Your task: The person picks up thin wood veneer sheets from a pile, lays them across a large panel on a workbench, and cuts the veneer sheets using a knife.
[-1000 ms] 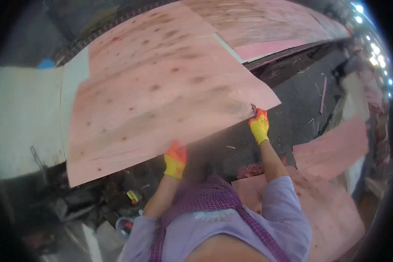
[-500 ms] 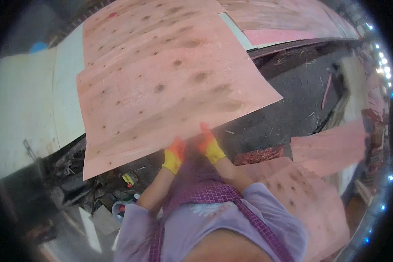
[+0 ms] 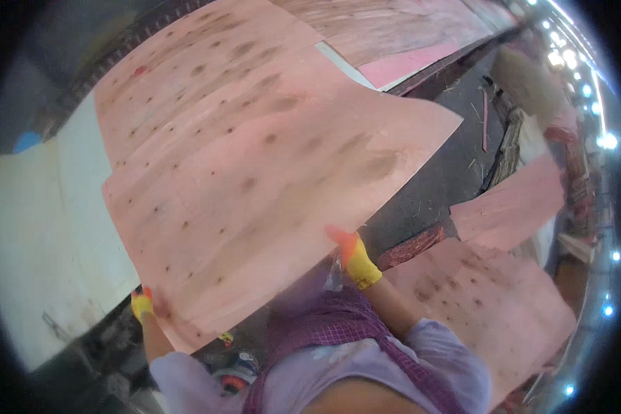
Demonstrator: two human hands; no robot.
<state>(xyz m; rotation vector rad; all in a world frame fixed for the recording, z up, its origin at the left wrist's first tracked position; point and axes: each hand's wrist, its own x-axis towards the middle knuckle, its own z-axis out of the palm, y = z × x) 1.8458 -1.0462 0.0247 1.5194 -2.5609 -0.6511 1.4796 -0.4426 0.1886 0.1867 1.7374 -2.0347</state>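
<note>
A pink, knot-spotted veneer sheet (image 3: 269,193) spans the middle, overlapping other pink sheets toward the back. My left hand (image 3: 143,303), in a yellow glove with orange fingers, grips its near-left edge. My right hand (image 3: 352,255), gloved alike, holds the near edge right of centre, fingers partly blurred. A small shiny item below the right hand is too indistinct to name. Pale cream sheets (image 3: 41,221) lie along the left, partly beneath the pink one.
More pink sheets (image 3: 476,303) and torn pieces (image 3: 504,200) lie at the right on a dark surface (image 3: 421,200) with bark strips. Long streaked sheets (image 3: 379,21) cover the back. A rounded container (image 3: 234,379) and scraps are low at centre-left. Lights line the far right.
My left hand has moved out leftward to the sheet's side. My right hand first came inward, then slightly right and down. The sheet's near left corner has shifted right and down in view.
</note>
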